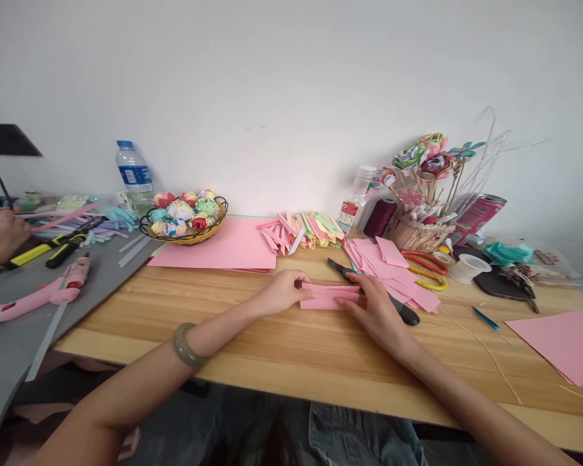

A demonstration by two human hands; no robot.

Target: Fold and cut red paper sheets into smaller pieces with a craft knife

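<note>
Wood-grained tabletop (272, 349) lies under both hands, and the heap of pink paper slips (381, 268) serves as the landmark. Left of that heap and slightly beyond it sits a stack of large pink sheets (214, 249); between stack and heap, toward the wall, lies a bundle of narrow folded paper strips (315, 230). Just left of the heap, on its near side, the left hand (282, 291) and right hand (376, 307) each pinch one end of a folded pink slip (323, 301), thumb in front, fingers curled behind. A black-handled cutter (409, 314) slants along the heap's near edge, passing behind the right hand; whether they touch cannot be told.

The step in hand looks like creasing. To do it well, line up the slip's long edges before pressing, since a skewed fold is hard to correct once set. Keep the left pinch steady as an anchor, and run the right thumb outward along the crease in one even stroke. Resting the slip flat on the wood should give a sharper line, and the fingertips are best kept clear of the cutter's tip
</note>
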